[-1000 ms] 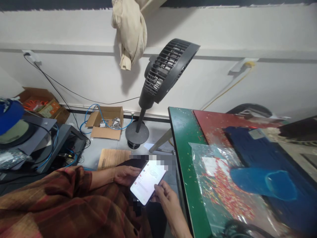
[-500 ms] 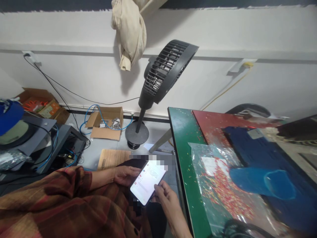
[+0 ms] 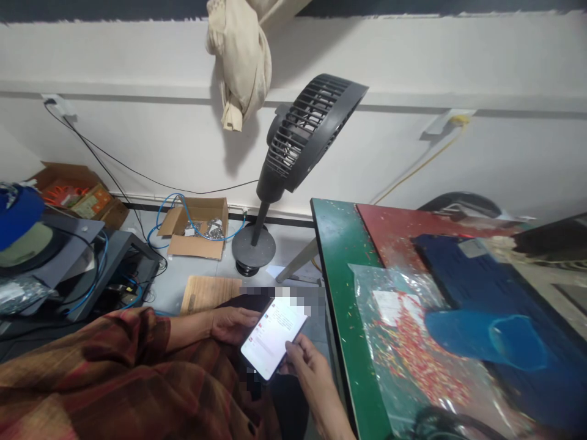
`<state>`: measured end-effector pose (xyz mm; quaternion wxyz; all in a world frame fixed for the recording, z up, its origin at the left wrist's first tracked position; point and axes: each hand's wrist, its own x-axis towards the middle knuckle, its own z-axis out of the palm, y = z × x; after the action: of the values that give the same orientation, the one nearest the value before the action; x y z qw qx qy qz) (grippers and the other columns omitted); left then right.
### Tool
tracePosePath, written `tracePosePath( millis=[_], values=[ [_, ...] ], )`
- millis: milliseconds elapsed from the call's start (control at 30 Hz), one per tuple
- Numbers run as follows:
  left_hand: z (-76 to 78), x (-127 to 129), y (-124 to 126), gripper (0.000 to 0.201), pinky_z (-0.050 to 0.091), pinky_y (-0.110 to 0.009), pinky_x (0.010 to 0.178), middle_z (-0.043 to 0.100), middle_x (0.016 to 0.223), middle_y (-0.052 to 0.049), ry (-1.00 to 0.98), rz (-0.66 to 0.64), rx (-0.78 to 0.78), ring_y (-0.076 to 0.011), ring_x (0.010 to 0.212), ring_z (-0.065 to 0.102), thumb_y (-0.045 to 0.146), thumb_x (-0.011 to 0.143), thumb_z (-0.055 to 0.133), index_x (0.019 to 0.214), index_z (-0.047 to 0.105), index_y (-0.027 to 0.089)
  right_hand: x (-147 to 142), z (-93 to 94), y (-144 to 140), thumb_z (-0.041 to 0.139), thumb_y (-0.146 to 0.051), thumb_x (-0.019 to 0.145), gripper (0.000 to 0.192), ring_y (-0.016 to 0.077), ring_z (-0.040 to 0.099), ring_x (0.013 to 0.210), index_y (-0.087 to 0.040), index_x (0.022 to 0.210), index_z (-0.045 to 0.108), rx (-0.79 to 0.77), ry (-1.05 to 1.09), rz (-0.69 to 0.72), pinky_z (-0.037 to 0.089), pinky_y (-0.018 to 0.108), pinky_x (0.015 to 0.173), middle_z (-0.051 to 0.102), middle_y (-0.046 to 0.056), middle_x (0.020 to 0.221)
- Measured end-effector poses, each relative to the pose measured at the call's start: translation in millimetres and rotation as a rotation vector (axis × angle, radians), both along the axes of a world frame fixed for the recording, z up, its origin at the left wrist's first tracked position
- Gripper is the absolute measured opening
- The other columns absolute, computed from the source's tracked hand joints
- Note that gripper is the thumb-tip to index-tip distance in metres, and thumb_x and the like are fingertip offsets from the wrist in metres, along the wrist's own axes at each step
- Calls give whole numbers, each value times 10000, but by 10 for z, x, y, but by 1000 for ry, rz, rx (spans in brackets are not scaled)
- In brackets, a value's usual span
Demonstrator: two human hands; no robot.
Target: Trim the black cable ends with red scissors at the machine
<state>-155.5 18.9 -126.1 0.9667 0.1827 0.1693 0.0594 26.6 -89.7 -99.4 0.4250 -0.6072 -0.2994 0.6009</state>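
Nothing has shifted over the last second: the phone point(image 3: 274, 337) sits in the same spot just left of the green table point(image 3: 337, 256), right hand point(image 3: 306, 366) with its fingers closed on the lower edge, left hand point(image 3: 232, 322) cupped against its far side, probably steadying rather than clasping it, though the view is poor. So the reading goes on unchanged. The table's near-left edge runs close beside the right hand; open floor lies beyond the phone toward the fan point(image 3: 254, 247).

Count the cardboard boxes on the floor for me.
2. One box lies open by the fan base; another sits far left against the wall. Others may be hidden.
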Motion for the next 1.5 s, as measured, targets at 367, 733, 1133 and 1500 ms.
tracePosePath(
  millis=[367,733,1133,1500],
  values=[
    [15,-4,2,401,306,-389,986,608,1060,-111,0,-5,0,-216,1042,540,186,784,561,1175,554,99,-4,-5,-5,565,-520,739,465,152,513,558,-145,1014,556,-6,-8,2,419,259,542,568,-7,614],
    [23,-6,-4,396,300,-387,991,604,1041,-100,6,-4,0,-215,1054,532,178,792,537,1178,549,93,-5,27,8,574,-523,731,471,150,503,547,-133,994,559,-5,1,-2,413,260,528,564,-1,600],
    [7,-2,2,394,291,-393,997,608,1043,-103,12,0,-4,-209,1030,541,185,778,560,1162,557,96,-4,13,1,572,-526,729,461,159,527,556,-143,987,566,-15,-8,-8,429,267,538,588,9,623],
    [22,1,-1,382,290,-387,983,612,1030,-111,13,11,-21,-215,1022,537,179,763,587,1135,573,91,2,17,-1,578,-519,731,459,154,523,547,-145,996,563,-9,12,-7,426,262,532,587,1,619]
  ],
)
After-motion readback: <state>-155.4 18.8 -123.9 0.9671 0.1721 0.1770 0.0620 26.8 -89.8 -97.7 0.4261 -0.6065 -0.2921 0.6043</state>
